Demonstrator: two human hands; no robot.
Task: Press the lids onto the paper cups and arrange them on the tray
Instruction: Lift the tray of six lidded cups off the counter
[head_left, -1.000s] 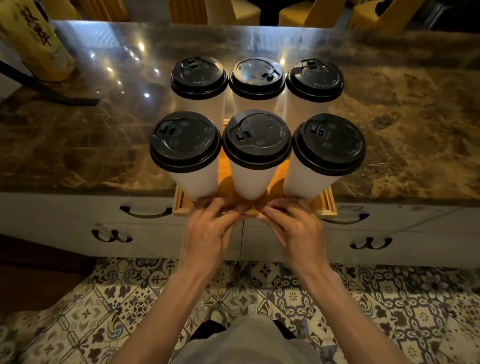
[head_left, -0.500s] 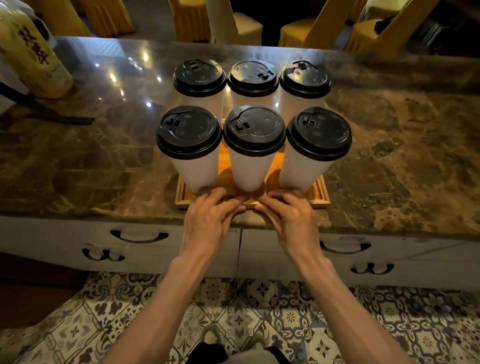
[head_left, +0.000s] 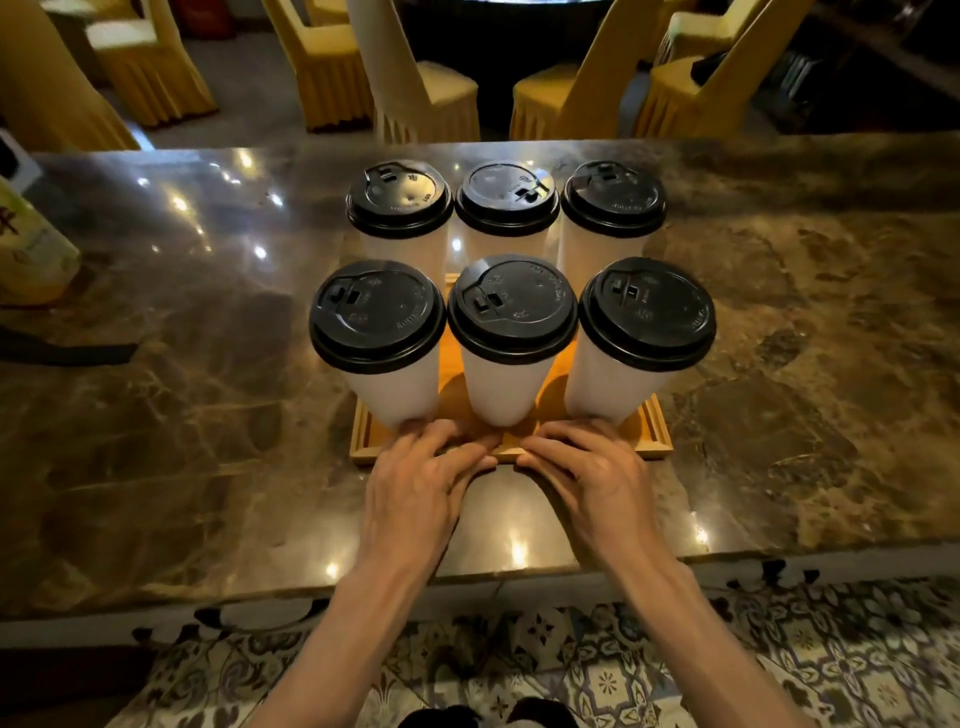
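Several white paper cups with black lids stand upright in two rows of three on a wooden tray (head_left: 655, 440). The front row holds a left cup (head_left: 378, 314), a middle cup (head_left: 511, 309) and a right cup (head_left: 647, 312); the back row (head_left: 506, 197) stands just behind it. Every lid sits on its cup. My left hand (head_left: 422, 478) and my right hand (head_left: 587, 474) lie side by side on the tray's near rim, with their fingers curled over it at the bases of the front cups. The tray rests fully on the brown marble counter (head_left: 208, 415).
A yellow-labelled container (head_left: 31, 249) stands at the counter's far left, with a dark strap (head_left: 67, 353) lying beside it. Yellow-covered chairs (head_left: 415, 93) stand beyond the counter. The counter's front edge and a patterned tile floor (head_left: 779, 665) are below my arms.
The tray with its cups has slid away from me, from overhanging the counter's front edge to well onto the counter. Both hands have stayed on its near rim.
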